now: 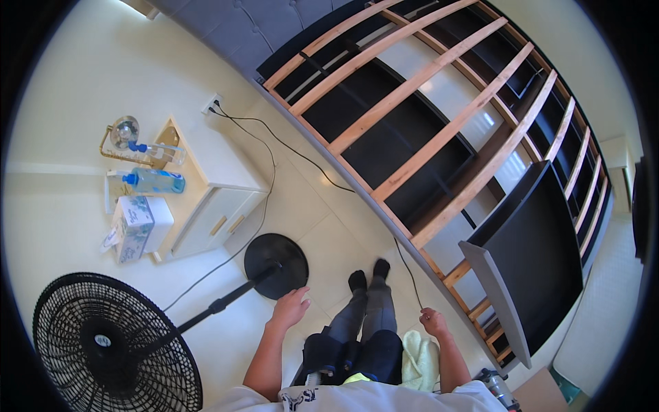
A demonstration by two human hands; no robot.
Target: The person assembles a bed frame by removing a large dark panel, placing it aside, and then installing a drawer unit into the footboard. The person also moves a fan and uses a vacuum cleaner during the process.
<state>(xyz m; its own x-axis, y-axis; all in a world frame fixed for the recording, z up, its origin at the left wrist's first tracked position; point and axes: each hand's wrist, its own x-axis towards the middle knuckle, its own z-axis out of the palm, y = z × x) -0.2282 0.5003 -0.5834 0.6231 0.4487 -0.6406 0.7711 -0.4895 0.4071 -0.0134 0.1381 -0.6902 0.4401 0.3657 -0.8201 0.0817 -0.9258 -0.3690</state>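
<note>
My left hand [290, 308] hangs in front of me, just short of the round black base of the standing fan [276, 264]. Its fingers are stretched and nothing is in them. On the other side, my right hand [432, 321] is closed, with a thin black cord [408, 271] running up to its fingertips. That cord comes from beside the bed frame [357, 180], whose bare wooden slats span dark compartments. Beside my right forearm, a pale green towel [420, 360] hangs at my hip.
A white nightstand [230, 182] stands left, bearing a tissue box [141, 223], a blue bottle [158, 180] and a small lamp [124, 132]. Cords run from the wall outlet [212, 103] over the floor. A dark drawer [532, 254] rests on the bed frame. A power tool [498, 388] is lower right.
</note>
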